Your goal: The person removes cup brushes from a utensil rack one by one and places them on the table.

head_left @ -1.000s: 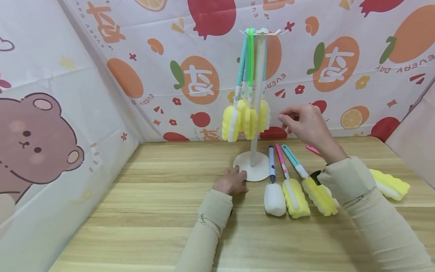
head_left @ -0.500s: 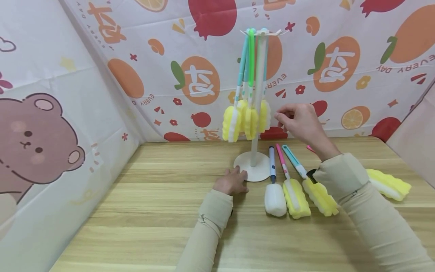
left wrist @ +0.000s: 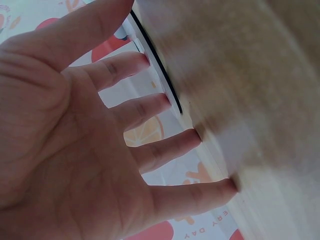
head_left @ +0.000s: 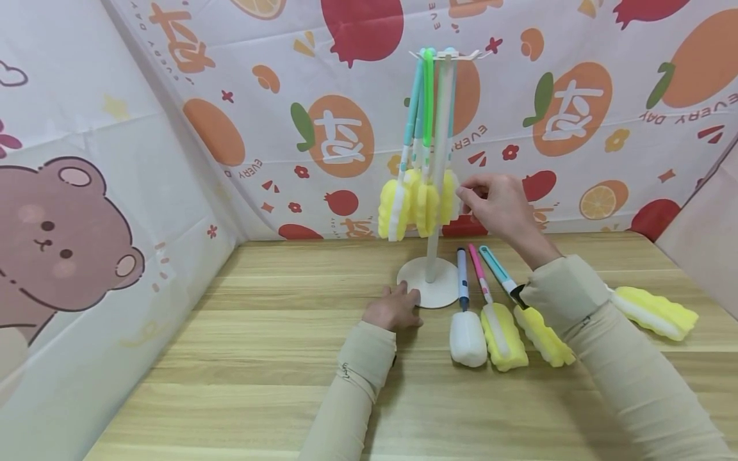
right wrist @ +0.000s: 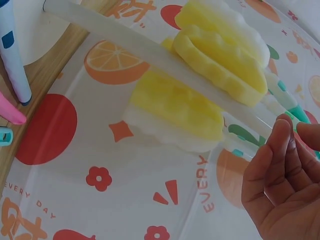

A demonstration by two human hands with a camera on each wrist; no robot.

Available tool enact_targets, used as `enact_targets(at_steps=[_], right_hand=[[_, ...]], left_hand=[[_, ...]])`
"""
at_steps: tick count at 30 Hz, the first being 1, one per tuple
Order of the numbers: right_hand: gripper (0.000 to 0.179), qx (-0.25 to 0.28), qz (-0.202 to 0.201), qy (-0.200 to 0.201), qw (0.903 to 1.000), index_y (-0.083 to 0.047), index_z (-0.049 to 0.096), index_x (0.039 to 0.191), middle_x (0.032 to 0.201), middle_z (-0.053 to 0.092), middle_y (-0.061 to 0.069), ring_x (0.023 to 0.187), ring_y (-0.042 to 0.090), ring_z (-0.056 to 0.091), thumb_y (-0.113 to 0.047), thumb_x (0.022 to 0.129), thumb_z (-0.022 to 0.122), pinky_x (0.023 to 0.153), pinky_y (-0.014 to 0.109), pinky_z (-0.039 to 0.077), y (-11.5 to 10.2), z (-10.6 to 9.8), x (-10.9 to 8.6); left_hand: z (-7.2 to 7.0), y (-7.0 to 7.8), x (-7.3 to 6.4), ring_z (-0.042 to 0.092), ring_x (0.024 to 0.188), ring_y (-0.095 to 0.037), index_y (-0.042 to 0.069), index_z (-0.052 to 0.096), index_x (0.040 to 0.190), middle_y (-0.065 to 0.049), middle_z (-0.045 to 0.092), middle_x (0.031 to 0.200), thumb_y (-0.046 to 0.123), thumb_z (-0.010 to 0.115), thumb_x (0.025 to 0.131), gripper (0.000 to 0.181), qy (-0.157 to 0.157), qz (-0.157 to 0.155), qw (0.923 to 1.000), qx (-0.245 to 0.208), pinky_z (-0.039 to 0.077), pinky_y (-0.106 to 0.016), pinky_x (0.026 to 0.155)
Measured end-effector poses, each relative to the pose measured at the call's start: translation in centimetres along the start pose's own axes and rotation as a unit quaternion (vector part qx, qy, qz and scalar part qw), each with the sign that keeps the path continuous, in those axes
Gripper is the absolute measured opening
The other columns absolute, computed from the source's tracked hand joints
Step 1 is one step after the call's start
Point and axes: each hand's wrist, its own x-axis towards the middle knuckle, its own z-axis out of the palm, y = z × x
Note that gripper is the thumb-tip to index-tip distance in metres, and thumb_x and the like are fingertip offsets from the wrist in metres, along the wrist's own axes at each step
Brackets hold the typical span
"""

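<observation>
My left hand rests with spread fingers at the left edge of the stand's white round base; in the left wrist view its fingertips touch the base rim and tabletop. My right hand is in the air just right of the hanging brushes, fingers loosely bent and nothing visible between them. From the stand's top hooks hang several sponge bottle brushes: a green-handled brush in front, a blue-handled brush at left, others partly hidden. A yellow and white sponge head lies nearest the right hand.
On the table right of the stand lie a white-headed brush, a pink-handled brush and a turquoise-handled brush. Farther right lies another yellow sponge brush, its handle hidden by the right arm. A fruit-print cloth hangs behind.
My right hand has drifted left, closer to the hanging sponge heads. The left hand stays at the base, and the brushes keep their places.
</observation>
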Motion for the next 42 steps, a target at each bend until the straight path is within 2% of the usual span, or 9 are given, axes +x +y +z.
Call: enact_targets(at_steps=[5,12,20,29,36,42], right_hand=[[0.024,0.003,0.004,0.001,1.0000,0.004,0.071,0.114,0.090,0.069,0.021,0.070,0.027,0.060,-0.013,0.102,0.062,0.064,0.017,0.050,-0.1,0.1,0.1],[0.025,0.004,0.003,0.004,1.0000,0.004,0.071,0.116,0.089,0.069,0.018,0.071,0.027,0.061,-0.014,0.102,0.062,0.064,0.017,0.050,-0.3,0.3,0.4],[0.025,-0.002,-0.004,0.010,0.9999,0.005,0.071,0.116,0.088,0.069,0.017,0.070,0.026,0.063,-0.014,0.102,0.061,0.066,0.017,0.050,-0.6,0.8,0.8],[0.024,-0.004,-0.019,0.016,0.9997,0.004,0.072,0.114,0.087,0.069,0.020,0.069,0.026,0.063,-0.013,0.102,0.062,0.067,0.017,0.050,-0.9,1.1,1.2],[0.024,0.001,-0.017,0.017,0.9997,0.004,0.072,0.114,0.088,0.068,0.018,0.072,0.029,0.063,-0.013,0.102,0.062,0.069,0.020,0.053,-1.1,1.3,1.6],[0.023,0.009,-0.012,0.022,0.9996,0.004,0.072,0.114,0.089,0.068,0.019,0.071,0.028,0.062,-0.013,0.101,0.062,0.066,0.017,0.052,-1.3,1.5,1.8]], left_hand=[[0.0,0.0,0.1,0.043,0.109,-0.031,0.015,0.060,0.109,-0.012,0.046,0.144,0.032,0.074,0.094,0.027,-0.001,0.000,1.0000,0.002,0.049,-0.051,0.078],[0.0,-0.1,0.0,0.043,0.109,-0.032,0.015,0.059,0.104,-0.013,0.046,0.144,0.032,0.074,0.094,0.025,0.003,0.003,1.0000,0.002,0.049,-0.051,0.077],[0.1,0.0,0.0,0.043,0.108,-0.031,0.016,0.060,0.108,-0.011,0.048,0.138,0.032,0.074,0.094,0.026,0.000,-0.002,1.0000,0.005,0.049,-0.051,0.078],[0.1,0.0,0.0,0.043,0.112,-0.032,0.016,0.061,0.112,-0.011,0.046,0.143,0.031,0.074,0.094,0.027,-0.001,-0.003,1.0000,0.001,0.049,-0.052,0.079],[0.0,0.0,0.0,0.043,0.111,-0.031,0.016,0.061,0.111,-0.010,0.048,0.136,0.032,0.074,0.094,0.027,0.001,-0.004,1.0000,0.003,0.049,-0.051,0.078],[0.1,0.1,0.1,0.043,0.115,-0.031,0.016,0.061,0.116,-0.011,0.045,0.146,0.032,0.073,0.095,0.029,-0.004,-0.010,0.9999,0.006,0.049,-0.052,0.081]])
